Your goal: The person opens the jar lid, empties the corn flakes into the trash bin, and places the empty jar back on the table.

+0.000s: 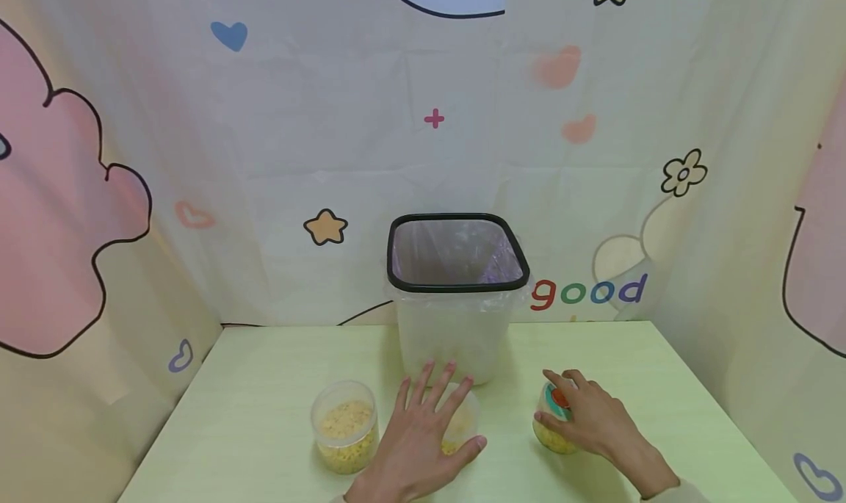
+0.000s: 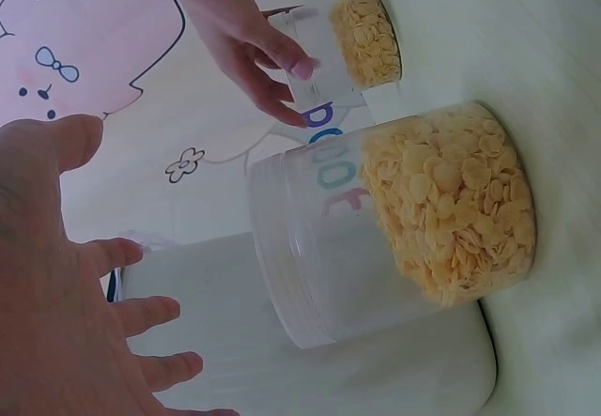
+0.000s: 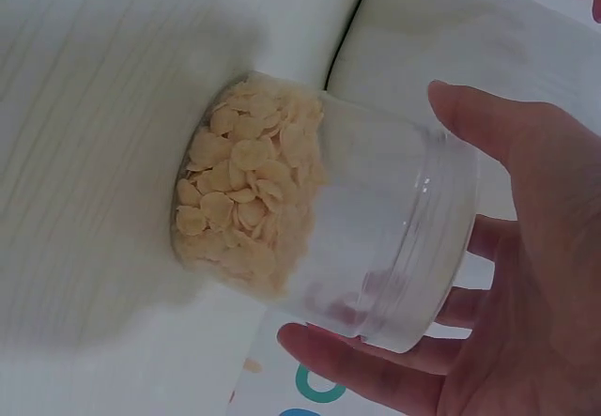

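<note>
Three clear jars of pale yellow cereal flakes stand upright: a left jar (image 1: pixel 345 429), a middle jar (image 2: pixel 394 223) and a right jar (image 3: pixel 310 200). My left hand (image 1: pixel 416 440) is spread wide over the middle jar and hides much of it in the head view. In the left wrist view a gap separates that hand (image 2: pixel 66 294) from the jar's top. My right hand (image 1: pixel 595 415) curves round the upper part of the right jar. In the right wrist view the thumb (image 3: pixel 470 115) is at the rim and the fingers lie along the opposite side, partly behind the jar.
A white bin (image 1: pixel 449 334) with a black rim and a clear liner stands behind the middle jar, against the cartoon-printed curtain (image 1: pixel 330 121). The pale green tabletop (image 1: pixel 264 385) carries the jars and the bin. Curtain also hangs along both sides.
</note>
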A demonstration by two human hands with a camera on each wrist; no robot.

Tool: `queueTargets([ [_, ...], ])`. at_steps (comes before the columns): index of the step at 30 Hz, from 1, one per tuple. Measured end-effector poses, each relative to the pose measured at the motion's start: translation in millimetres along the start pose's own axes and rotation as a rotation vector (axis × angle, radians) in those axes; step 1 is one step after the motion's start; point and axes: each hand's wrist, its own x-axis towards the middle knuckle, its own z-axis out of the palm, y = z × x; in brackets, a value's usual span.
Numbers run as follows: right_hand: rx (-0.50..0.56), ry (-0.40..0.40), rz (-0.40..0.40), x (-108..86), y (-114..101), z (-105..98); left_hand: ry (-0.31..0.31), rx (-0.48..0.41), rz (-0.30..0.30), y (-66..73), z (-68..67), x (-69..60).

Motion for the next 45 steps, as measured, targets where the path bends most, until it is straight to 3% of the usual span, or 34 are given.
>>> queueTargets([
  [15,0.034,0.068,-0.015,4.5,4,1,0.014,-0.003,-0.019,0.3,-2.7,0.8],
  [23,0.038,0.257,-0.085,-2.2,-2,-14,0.067,-0.02,-0.023,1.7,-4.5,1.7],
  [30,0.067,0.392,-0.149,-3.5,-15,-31,0.07,-0.087,-0.052,2.3,-6.1,3.0],
  [37,0.104,0.534,-0.236,-2.3,-27,-47,0.118,-0.085,-0.041,4.7,-7.6,4.7],
  [45,0.144,0.629,-0.291,0.2,-39,-62,0.163,-0.059,-0.043,5.8,-7.8,8.2],
])
